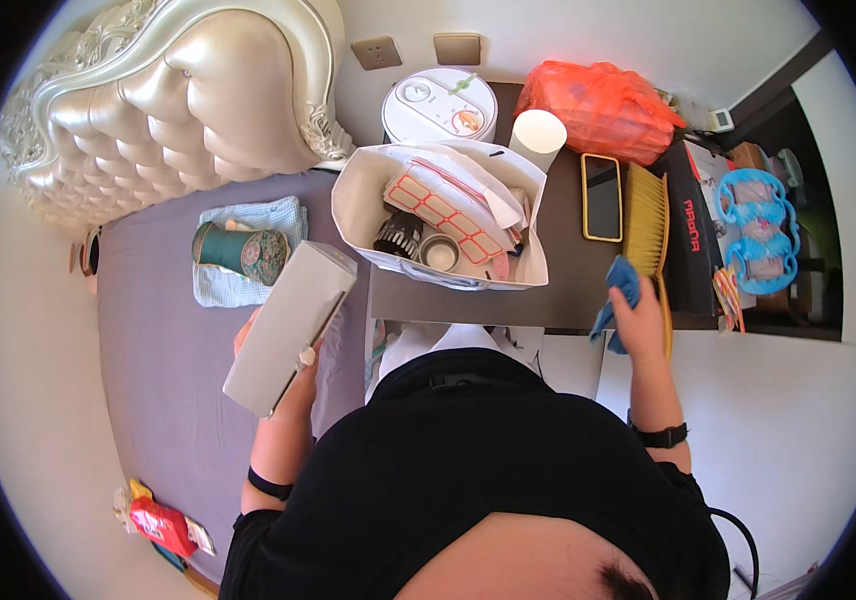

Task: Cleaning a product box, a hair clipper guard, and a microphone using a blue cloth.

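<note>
My left hand [288, 375] grips a long white box [288, 330] and holds it up over the edge of the purple bed [163, 370]. My right hand [638, 315] presses a blue cloth [620, 290] against the front right part of the dark nightstand top [573, 275]. A yellow-bristled brush [648, 225] lies right beside that hand, and a phone in a yellow case [602, 197] rests just beyond it. A white paper bag [438, 215] full of small items stands on the nightstand's left part.
On the bed lie a green patterned cylinder [243, 252] on a light blue towel [258, 215]. A white round appliance [440, 103], a white cup [536, 138] and an orange plastic bag [598, 105] stand at the back. A black box [693, 235] and blue plastic toys [758, 230] are at right.
</note>
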A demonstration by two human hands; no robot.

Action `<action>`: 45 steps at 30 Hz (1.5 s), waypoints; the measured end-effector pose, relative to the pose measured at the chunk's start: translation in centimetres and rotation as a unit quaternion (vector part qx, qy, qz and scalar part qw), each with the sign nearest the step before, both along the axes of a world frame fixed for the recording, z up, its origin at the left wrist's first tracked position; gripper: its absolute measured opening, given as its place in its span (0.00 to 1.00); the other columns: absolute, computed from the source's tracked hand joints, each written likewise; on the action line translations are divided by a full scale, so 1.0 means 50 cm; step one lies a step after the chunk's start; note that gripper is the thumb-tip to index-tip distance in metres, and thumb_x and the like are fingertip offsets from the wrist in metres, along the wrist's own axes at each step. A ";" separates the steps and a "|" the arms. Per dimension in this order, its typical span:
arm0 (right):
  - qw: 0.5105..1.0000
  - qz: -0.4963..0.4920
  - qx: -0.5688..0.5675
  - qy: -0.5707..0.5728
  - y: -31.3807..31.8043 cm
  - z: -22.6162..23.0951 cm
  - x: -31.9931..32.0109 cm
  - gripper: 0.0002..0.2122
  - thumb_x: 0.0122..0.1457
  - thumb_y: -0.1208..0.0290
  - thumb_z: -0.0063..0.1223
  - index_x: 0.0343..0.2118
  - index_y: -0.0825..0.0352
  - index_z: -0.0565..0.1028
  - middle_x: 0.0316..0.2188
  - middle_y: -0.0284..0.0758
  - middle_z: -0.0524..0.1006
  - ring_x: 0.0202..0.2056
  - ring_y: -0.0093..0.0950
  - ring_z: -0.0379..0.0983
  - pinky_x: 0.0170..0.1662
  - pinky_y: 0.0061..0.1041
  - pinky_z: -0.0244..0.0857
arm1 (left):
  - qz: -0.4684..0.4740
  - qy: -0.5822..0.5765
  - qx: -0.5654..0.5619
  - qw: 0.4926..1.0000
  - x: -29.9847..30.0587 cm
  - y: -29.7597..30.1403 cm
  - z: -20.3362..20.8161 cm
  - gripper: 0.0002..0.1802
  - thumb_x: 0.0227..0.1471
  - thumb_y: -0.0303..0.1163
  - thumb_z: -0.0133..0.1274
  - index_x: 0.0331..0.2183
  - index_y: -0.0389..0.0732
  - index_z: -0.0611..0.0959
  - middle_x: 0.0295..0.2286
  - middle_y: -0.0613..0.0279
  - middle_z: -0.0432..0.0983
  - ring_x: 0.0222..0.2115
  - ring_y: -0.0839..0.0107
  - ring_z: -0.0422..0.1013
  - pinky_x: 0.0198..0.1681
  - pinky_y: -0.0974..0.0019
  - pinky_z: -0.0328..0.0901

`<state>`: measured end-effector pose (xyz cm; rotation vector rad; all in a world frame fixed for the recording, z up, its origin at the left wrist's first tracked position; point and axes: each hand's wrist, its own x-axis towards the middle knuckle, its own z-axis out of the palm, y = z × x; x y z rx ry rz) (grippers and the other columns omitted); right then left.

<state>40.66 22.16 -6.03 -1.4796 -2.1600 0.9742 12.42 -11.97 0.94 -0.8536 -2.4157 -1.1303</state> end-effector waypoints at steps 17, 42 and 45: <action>0.883 0.391 0.206 -0.156 0.074 -0.149 -0.053 0.27 0.43 0.59 0.58 0.48 0.63 0.66 0.54 0.37 0.61 0.53 0.37 0.57 0.54 0.40 0.47 | -0.027 -0.157 0.023 0.987 0.142 0.060 -0.016 0.25 0.44 0.34 0.58 0.43 0.37 0.68 0.40 0.48 0.70 0.39 0.60 0.70 0.41 0.62 0.66; 0.879 -0.011 -0.277 0.387 0.143 -0.026 -0.013 0.26 0.55 0.75 0.45 0.57 0.66 0.53 0.50 0.37 0.64 0.50 0.28 0.63 0.50 0.27 0.58 | -0.202 -0.241 -0.031 0.949 0.115 0.282 0.001 0.22 0.42 0.31 0.57 0.43 0.41 0.74 0.51 0.51 0.58 0.50 0.55 0.60 0.51 0.60 0.57; 0.891 -0.066 -0.312 0.323 0.169 -0.075 -0.036 0.25 0.56 0.69 0.47 0.57 0.61 0.55 0.45 0.34 0.69 0.39 0.23 0.68 0.35 0.21 0.62 | -0.124 -0.274 -0.048 0.952 0.134 0.242 0.005 0.17 0.43 0.27 0.55 0.39 0.40 0.76 0.51 0.53 0.60 0.51 0.57 0.60 0.51 0.61 0.58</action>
